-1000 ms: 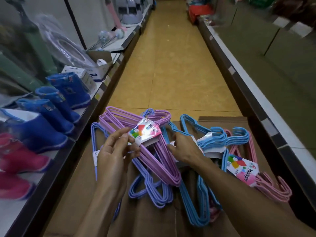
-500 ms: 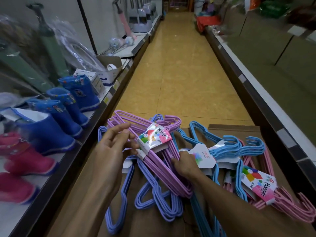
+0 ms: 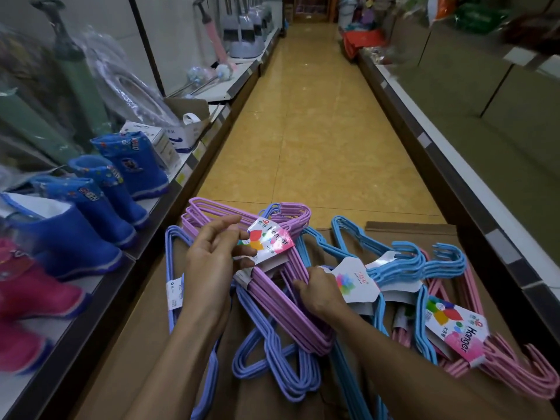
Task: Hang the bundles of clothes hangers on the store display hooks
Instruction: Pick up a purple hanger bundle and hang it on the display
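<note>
So it can lift free, both hands hold the purple hanger bundle [image 3: 272,286]: left hand [image 3: 209,268] pinches its label [image 3: 268,242], right hand [image 3: 318,291] grips its wires.

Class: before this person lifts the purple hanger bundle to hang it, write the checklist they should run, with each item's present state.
1. Left hand has a grip on the purple bundle at its label: ok.
2. Right hand grips the bundle's wires: ok.
3. Bundle free of the violet-blue hangers beneath: cannot tell.
4. Label band holding the bundle together: ok.
5. Display hook in sight: not ok, none visible.
</note>
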`<action>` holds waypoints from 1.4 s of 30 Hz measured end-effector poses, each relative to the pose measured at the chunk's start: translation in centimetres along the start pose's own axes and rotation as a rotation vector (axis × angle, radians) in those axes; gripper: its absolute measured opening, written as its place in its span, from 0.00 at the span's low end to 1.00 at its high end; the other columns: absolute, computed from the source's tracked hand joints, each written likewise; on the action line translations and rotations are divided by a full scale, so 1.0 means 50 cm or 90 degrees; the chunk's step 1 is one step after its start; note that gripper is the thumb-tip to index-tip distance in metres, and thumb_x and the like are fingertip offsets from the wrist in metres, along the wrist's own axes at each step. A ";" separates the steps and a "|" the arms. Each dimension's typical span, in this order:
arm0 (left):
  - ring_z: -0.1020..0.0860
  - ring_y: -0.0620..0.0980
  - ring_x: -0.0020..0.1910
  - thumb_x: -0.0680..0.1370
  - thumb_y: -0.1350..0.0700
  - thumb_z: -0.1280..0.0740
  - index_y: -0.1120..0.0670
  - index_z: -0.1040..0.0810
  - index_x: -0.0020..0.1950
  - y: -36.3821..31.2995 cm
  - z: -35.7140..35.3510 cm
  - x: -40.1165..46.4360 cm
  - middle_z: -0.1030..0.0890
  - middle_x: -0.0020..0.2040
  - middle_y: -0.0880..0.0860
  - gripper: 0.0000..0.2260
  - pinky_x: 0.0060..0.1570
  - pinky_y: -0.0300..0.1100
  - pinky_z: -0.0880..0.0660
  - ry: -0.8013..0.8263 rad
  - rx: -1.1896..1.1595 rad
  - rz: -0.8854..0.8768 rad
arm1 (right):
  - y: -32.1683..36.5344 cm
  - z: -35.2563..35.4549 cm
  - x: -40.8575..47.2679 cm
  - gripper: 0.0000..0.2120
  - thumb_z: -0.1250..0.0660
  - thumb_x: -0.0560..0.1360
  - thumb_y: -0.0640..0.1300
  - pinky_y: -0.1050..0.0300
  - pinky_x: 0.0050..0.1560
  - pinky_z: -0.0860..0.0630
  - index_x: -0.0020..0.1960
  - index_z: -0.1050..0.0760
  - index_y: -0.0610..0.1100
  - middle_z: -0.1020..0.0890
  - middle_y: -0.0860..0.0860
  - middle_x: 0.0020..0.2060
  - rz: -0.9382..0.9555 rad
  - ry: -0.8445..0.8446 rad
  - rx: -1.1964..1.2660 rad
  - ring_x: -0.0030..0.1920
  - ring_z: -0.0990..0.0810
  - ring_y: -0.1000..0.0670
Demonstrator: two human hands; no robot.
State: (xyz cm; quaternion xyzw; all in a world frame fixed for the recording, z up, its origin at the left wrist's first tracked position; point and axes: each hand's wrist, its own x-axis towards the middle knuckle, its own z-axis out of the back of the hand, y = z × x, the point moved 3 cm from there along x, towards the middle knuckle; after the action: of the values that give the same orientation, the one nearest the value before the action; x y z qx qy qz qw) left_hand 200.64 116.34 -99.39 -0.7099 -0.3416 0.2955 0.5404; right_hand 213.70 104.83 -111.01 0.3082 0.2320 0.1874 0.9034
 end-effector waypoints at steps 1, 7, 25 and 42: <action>0.22 0.46 0.31 0.81 0.64 0.39 0.54 0.21 0.52 0.006 -0.003 0.004 0.19 0.34 0.47 0.08 0.31 0.38 0.24 -0.008 0.000 0.001 | -0.003 -0.002 0.003 0.13 0.33 0.78 0.47 0.59 0.44 0.29 0.57 0.24 0.39 0.18 0.42 0.52 -0.002 0.014 0.007 0.48 0.22 0.45; 0.24 0.45 0.33 0.81 0.62 0.37 0.53 0.21 0.51 0.095 0.013 0.017 0.20 0.39 0.50 0.07 0.36 0.41 0.25 -0.069 0.082 0.044 | -0.020 -0.009 0.041 0.19 0.26 0.71 0.51 0.53 0.46 0.21 0.53 0.24 0.38 0.18 0.43 0.48 -0.087 0.109 0.041 0.49 0.19 0.45; 0.16 0.59 0.50 0.82 0.60 0.38 0.52 0.24 0.54 0.214 0.018 -0.015 0.14 0.44 0.55 0.05 0.55 0.64 0.23 0.002 0.017 0.361 | 0.032 -0.004 0.018 0.05 0.35 0.74 0.33 0.53 0.36 0.20 0.49 0.24 0.33 0.20 0.38 0.41 -0.204 0.280 0.322 0.36 0.21 0.42; 0.20 0.62 0.51 0.80 0.46 0.36 0.50 0.23 0.51 0.153 0.019 -0.035 0.20 0.50 0.60 0.09 0.55 0.61 0.24 -0.025 -0.126 0.354 | 0.000 0.017 0.010 0.09 0.34 0.73 0.34 0.47 0.35 0.20 0.53 0.27 0.39 0.20 0.38 0.40 -0.012 0.122 0.249 0.35 0.21 0.43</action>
State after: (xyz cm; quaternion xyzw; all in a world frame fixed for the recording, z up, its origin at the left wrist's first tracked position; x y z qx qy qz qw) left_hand 200.11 114.09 -106.95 -0.8199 -0.1712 0.4110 0.3599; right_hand 214.55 104.68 -110.54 0.4563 0.3518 0.1586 0.8018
